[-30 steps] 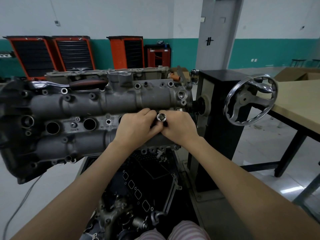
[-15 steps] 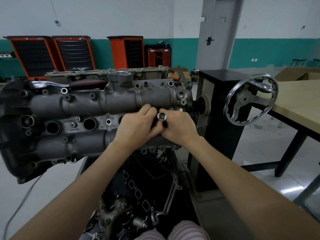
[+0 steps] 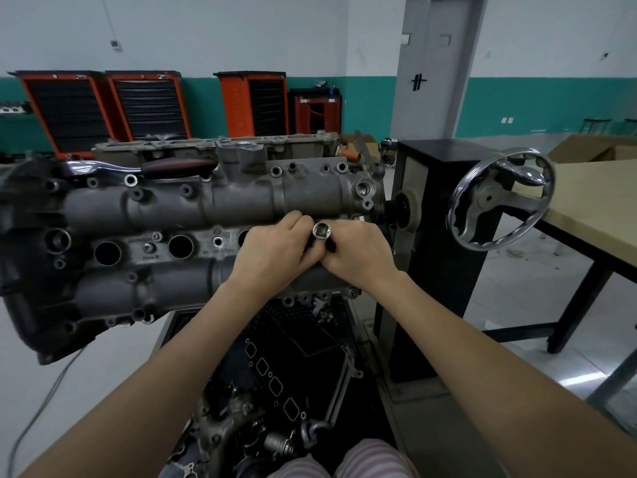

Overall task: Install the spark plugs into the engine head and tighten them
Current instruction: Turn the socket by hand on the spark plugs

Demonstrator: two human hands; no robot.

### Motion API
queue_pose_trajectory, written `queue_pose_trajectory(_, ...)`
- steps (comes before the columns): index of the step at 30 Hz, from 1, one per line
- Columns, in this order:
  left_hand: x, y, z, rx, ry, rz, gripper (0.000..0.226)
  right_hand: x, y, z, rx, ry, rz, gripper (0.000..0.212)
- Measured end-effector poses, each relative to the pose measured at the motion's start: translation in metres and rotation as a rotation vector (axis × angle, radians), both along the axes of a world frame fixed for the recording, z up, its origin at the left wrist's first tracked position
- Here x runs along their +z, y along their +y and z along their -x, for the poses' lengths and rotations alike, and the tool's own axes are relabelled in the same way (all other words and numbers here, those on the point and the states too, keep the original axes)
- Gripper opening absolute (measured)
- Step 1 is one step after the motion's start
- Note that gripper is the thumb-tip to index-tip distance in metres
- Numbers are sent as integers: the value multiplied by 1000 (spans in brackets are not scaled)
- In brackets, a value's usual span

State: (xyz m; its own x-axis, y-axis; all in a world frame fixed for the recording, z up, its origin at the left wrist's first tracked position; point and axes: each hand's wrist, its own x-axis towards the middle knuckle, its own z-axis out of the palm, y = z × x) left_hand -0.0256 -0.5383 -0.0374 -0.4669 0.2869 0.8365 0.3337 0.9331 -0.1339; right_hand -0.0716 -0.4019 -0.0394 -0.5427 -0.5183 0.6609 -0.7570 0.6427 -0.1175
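Note:
A grey engine head (image 3: 193, 208) is mounted sideways on a stand, with open round plug wells (image 3: 181, 246) along its middle. Both hands meet at the right end of that row. A chrome socket (image 3: 321, 231) with a square drive hole sticks out toward me between them. My left hand (image 3: 275, 251) grips the socket from the left, fingers curled round it. My right hand (image 3: 358, 253) holds it from the right. The socket's lower part and the well beneath are hidden by my fingers. No spark plug is visible.
A ratchet with a dark red handle (image 3: 172, 166) lies on top of the head. A chrome handwheel (image 3: 499, 198) juts from the black stand (image 3: 437, 236) at right. A wooden table (image 3: 593, 201) stands further right. Engine parts (image 3: 286, 391) lie below.
The socket and both hands have shifted very slightly; the fingers have turned a little round the socket. Nothing else has moved.

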Motion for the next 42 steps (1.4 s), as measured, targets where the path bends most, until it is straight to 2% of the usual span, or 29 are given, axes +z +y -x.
queue_pose_trajectory(6,1,1,-2,6,-23,11,35,3,-1,-4,-3,14,8,22)
queue_pose_trajectory(15,2,2,-4,-8,-73,-9,36,3,1,-6,55,33,21,9)
queue_pose_trajectory(25,3,2,-6,-62,-59,-28,33,1,0,-6,84,66,55,7)
queue_pose_trajectory(36,2,2,-5,-67,-55,-26,33,2,0,-6,42,77,75,20)
queue_pose_trajectory(42,1,1,-4,-35,-13,-9,28,-1,-1,-3,76,83,109,11)
